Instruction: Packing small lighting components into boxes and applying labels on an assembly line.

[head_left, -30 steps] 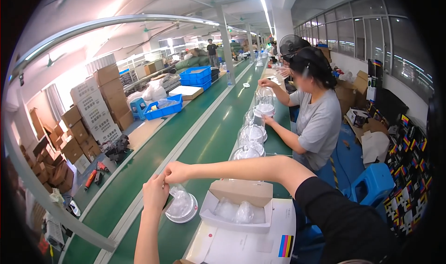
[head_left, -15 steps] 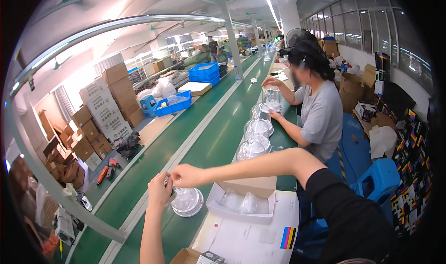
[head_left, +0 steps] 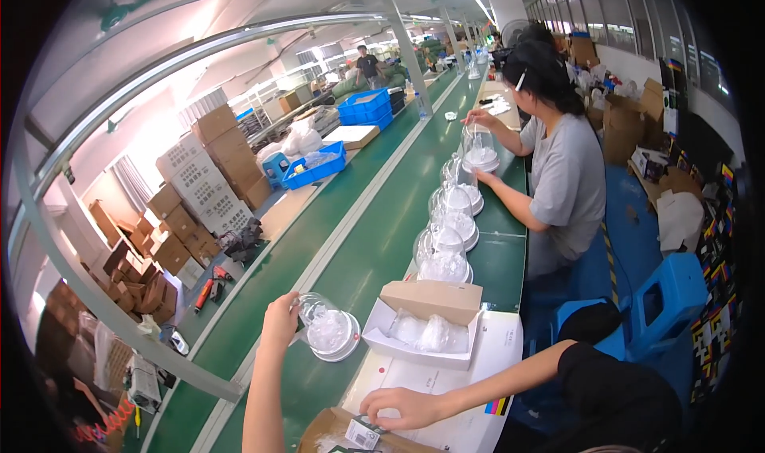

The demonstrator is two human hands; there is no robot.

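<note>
My left hand [head_left: 280,319] is closed at the top of a clear dome [head_left: 317,308], its fingertips pinched at the knob. The dome leans over a round white base [head_left: 335,348] with crumpled clear plastic inside, on the green belt. My right hand [head_left: 402,407] reaches over an open brown carton [head_left: 319,431] at the lower edge, fingers bent down and somewhat apart. Just below its fingertips is a small printed box [head_left: 362,435]; whether they touch it is unclear. Between the hands and the far domes sits an open white box [head_left: 418,359] holding plastic-wrapped pieces [head_left: 430,331].
Several clear domes on white bases [head_left: 446,254] line the belt [head_left: 374,206] ahead. Beyond them a co-worker in a grey shirt [head_left: 570,174] handles another dome [head_left: 478,146]. A white printed sheet [head_left: 502,345] lies under the white box. Blue stools [head_left: 665,302] stand at right.
My right hand has left the dome's top and moved down right to the brown carton. My left hand stays at the dome. The view has shifted slightly.
</note>
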